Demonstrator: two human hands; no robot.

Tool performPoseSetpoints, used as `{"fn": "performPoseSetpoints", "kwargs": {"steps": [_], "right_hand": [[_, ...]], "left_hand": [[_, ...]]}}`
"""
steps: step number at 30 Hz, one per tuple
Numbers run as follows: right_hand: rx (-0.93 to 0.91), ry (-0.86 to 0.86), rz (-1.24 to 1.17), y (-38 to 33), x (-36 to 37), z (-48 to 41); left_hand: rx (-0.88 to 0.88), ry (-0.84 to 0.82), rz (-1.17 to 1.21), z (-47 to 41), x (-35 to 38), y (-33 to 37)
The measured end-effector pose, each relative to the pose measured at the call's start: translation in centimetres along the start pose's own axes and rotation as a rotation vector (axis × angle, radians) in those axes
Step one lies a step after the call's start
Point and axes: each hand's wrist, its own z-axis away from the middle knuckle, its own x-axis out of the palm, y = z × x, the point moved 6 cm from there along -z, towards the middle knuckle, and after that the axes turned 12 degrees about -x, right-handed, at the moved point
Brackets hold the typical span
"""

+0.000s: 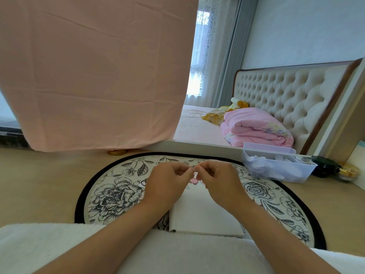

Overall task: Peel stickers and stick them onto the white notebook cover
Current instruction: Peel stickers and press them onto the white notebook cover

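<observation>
The white notebook (205,212) lies shut on a round floral mat (110,192) in front of me. My left hand (167,182) and my right hand (217,180) meet above its far edge, fingertips together, pinching a small sticker sheet (194,173). A pink sticker (193,181) shows just below the fingertips, on or over the cover's far end; which one I cannot tell. Another small cartoon sticker (142,182) peeks out left of my left hand.
A clear plastic bin (276,169) of white bits stands at the right, with a dark jar (324,167) and a gold-lidded jar (347,172) beyond it. A pink cloth (94,72) hangs at the back left. A white towel (177,252) covers the near edge.
</observation>
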Motion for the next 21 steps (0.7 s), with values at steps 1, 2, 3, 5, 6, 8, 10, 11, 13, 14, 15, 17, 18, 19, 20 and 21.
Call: {"fn": "performPoseSetpoints", "kwargs": {"steps": [1,2,3,5,6,8,10,11,13,14,15,17,18,19,20,21], "right_hand": [[-0.018,-0.006,0.025,-0.1,0.1,0.0],[-0.034,-0.012,0.053,-0.1,0.1,0.0],[-0.049,-0.012,0.079,-0.2,0.2,0.0],[-0.071,-0.008,0.124,-0.2,0.2,0.0],[-0.081,-0.007,0.139,-0.2,0.2,0.0],[-0.092,-0.01,0.147,-0.3,0.3,0.0],[-0.092,-0.015,0.149,-0.4,0.3,0.0],[-0.093,-0.017,0.151,-0.4,0.4,0.0],[-0.082,-0.024,0.137,-0.5,0.4,0.0],[-0.064,-0.026,0.111,-0.4,0.4,-0.1],[-0.042,-0.026,0.075,-0.3,0.4,-0.1],[0.0,-0.023,0.004,-0.2,0.4,-0.1],[0.021,-0.024,-0.025,-0.2,0.4,0.0],[0.042,-0.027,-0.052,-0.2,0.4,0.0],[0.068,-0.031,-0.087,-0.2,0.5,0.0],[0.102,-0.035,-0.135,-0.2,0.5,0.1]], "left_hand": [[-0.017,-0.027,0.023,-0.1,0.1,-0.1],[-0.031,-0.047,0.039,-0.1,0.1,-0.1],[-0.038,-0.06,0.051,-0.1,0.2,-0.1],[-0.041,-0.077,0.068,-0.3,0.3,-0.2],[-0.042,-0.085,0.073,-0.3,0.3,-0.3],[-0.046,-0.093,0.071,-0.5,0.5,-0.6],[-0.04,-0.089,0.056,-0.6,0.6,-0.8],[-0.034,-0.084,0.049,-0.7,0.6,-0.9],[-0.021,-0.076,0.037,-0.9,0.7,-1.1],[-0.014,-0.076,0.035,-1.0,0.8,-1.2],[-0.008,-0.08,0.034,-1.0,0.9,-1.2],[0.005,-0.091,0.034,-1.0,0.9,-1.2],[0.012,-0.097,0.034,-1.0,1.0,-1.1],[0.018,-0.103,0.036,-1.0,1.0,-1.1],[0.022,-0.11,0.042,-1.0,0.9,-1.0],[0.027,-0.117,0.051,-1.0,0.9,-0.9]]}}
